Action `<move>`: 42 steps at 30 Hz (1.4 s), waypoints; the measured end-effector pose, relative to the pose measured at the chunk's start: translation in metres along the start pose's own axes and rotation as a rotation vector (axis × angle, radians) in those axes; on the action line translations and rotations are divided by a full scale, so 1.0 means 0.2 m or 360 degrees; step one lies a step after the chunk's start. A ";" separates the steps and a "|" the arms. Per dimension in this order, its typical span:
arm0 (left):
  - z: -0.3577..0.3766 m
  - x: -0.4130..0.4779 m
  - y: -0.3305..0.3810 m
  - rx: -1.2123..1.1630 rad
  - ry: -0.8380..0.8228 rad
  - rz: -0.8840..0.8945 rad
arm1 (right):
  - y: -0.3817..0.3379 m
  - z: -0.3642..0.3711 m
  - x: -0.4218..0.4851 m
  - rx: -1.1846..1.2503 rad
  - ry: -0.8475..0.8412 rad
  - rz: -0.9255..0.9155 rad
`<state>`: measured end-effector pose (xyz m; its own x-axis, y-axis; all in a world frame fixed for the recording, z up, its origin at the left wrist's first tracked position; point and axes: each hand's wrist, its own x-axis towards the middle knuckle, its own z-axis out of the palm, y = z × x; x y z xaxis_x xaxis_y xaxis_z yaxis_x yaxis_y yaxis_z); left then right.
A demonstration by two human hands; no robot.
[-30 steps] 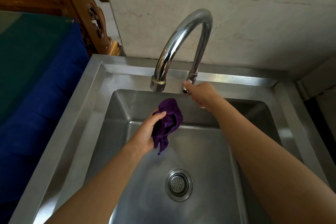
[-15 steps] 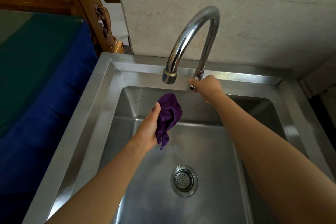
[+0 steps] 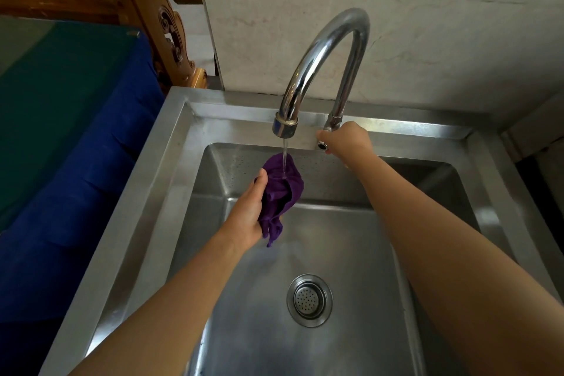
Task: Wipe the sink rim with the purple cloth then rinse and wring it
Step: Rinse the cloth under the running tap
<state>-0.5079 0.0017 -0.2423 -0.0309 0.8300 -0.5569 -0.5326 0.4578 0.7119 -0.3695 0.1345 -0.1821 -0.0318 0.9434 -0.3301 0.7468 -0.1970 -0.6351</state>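
Observation:
My left hand grips the bunched purple cloth over the steel sink basin, directly under the spout of the curved chrome tap. A thin stream of water falls from the spout onto the top of the cloth. One tail of the cloth hangs below my palm. My right hand is curled round the tap handle at the base of the tap, on the sink's back rim.
The drain strainer sits in the basin floor below my hands. A blue and green covered surface lies left of the sink, with carved wooden furniture behind it. A pale wall stands right behind the tap.
Water now runs from the spout onto the cloth; before, none flowed. My left hand has raised the cloth closer under the spout. My right hand stays on the tap handle.

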 end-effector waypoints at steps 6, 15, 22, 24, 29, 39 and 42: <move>-0.01 -0.01 0.01 -0.0021 0.0009 0.0004 | 0.00 0.00 0.00 0.0029 0.0016 0.0003; -0.01 -0.02 -0.02 -0.0136 -0.0065 -0.0006 | 0.01 0.02 0.01 0.0032 0.0033 0.0038; -0.01 -0.01 -0.04 -0.0204 -0.0187 0.0120 | 0.07 -0.05 -0.18 0.0125 0.0337 0.0117; 0.01 0.01 -0.05 -0.0283 -0.0211 0.0144 | 0.15 0.04 -0.34 0.0255 0.0369 0.0072; 0.08 0.02 -0.08 -0.0407 -0.0272 0.0048 | 0.26 0.33 -0.48 0.0708 -0.0226 -0.0035; 0.07 0.10 -0.06 -0.0215 0.0179 0.0170 | 0.32 0.29 -0.41 0.1078 -0.0137 -0.0050; 0.11 0.11 -0.05 -0.0092 0.0158 0.0146 | 0.25 0.35 -0.46 0.0837 0.0081 -0.0243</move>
<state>-0.4843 0.0230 -0.2515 -0.1638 0.8307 -0.5321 -0.5716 0.3597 0.7375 -0.3762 0.0198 -0.2334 -0.0719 0.9809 -0.1810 0.3033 -0.1513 -0.9408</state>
